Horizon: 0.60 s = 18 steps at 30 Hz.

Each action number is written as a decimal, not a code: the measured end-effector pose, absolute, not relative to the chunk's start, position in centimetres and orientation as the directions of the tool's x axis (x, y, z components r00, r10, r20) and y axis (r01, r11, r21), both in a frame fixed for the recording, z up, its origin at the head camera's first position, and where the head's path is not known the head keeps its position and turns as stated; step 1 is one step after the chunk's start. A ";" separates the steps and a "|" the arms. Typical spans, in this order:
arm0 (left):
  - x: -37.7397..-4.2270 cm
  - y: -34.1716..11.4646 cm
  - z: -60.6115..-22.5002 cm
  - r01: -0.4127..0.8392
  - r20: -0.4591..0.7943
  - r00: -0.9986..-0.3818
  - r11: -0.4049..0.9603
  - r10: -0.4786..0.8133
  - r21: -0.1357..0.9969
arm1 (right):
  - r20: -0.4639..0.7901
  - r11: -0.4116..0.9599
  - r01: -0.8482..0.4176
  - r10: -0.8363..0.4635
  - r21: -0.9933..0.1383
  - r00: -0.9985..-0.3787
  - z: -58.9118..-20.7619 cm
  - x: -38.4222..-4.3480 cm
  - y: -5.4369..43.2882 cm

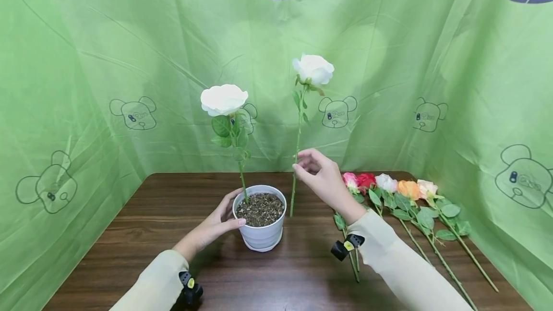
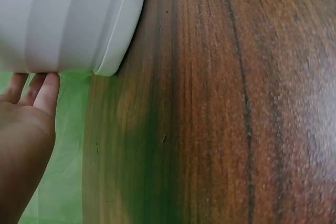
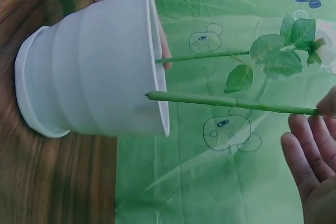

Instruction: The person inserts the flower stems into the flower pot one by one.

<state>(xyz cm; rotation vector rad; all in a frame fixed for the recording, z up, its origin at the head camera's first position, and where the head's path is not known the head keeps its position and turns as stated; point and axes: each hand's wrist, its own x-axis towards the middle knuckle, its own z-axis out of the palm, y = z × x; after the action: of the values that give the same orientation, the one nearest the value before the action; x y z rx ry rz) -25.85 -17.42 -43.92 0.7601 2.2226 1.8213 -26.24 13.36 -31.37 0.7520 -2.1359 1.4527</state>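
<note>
A white flowerpot (image 1: 261, 238) filled with dark soil (image 1: 265, 209) stands on its saucer. One white rose (image 1: 223, 100) stands in the soil at the pot's left side. My left hand (image 1: 216, 222) holds the pot's left side, thumb at the rim; its fingers (image 2: 46, 95) touch the wall in the left wrist view. With thumb and fingertips, my right hand (image 1: 325, 179) pinches the stem of a second white rose (image 1: 314, 69), upright to the right of the pot. In the right wrist view, the lower end of that stem (image 3: 189, 98) appears beside the rim, outside the soil.
On the table's right side lie several roses: pink (image 1: 351, 182), red (image 1: 366, 180), white (image 1: 386, 183), orange (image 1: 408, 189) and peach (image 1: 427, 188), stems toward the front. A green curtain (image 1: 181, 52) hangs behind and beside the brown wooden table (image 1: 151, 234).
</note>
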 end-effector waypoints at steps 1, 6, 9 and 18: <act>-25.9 -17.4 -43.9 0.280 0.189 -0.855 0.123 0.483 0.952 | 0.635 0.281 -0.661 -0.190 -0.695 -0.749 -30.9 -26.0 13.0; -25.9 -17.3 -43.9 0.297 0.204 -0.848 0.119 0.489 0.948 | 0.642 0.251 -0.677 -0.214 -0.692 -0.736 -29.0 -24.7 11.6; -25.9 -17.3 -43.9 0.298 0.206 -0.847 0.117 0.490 0.947 | 0.646 0.241 -0.682 -0.218 -0.691 -0.732 -29.6 -25.7 11.1; -25.9 -17.4 -44.0 0.290 0.199 -0.850 0.118 0.487 0.950 | 0.642 0.215 -0.677 -0.215 -0.704 -0.736 -31.7 -28.5 9.6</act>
<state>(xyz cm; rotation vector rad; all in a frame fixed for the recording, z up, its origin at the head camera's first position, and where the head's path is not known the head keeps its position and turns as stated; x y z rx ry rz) -25.86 -17.36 -43.98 0.7814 2.2219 1.8250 -28.54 9.65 -31.75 0.8260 -2.0882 1.5341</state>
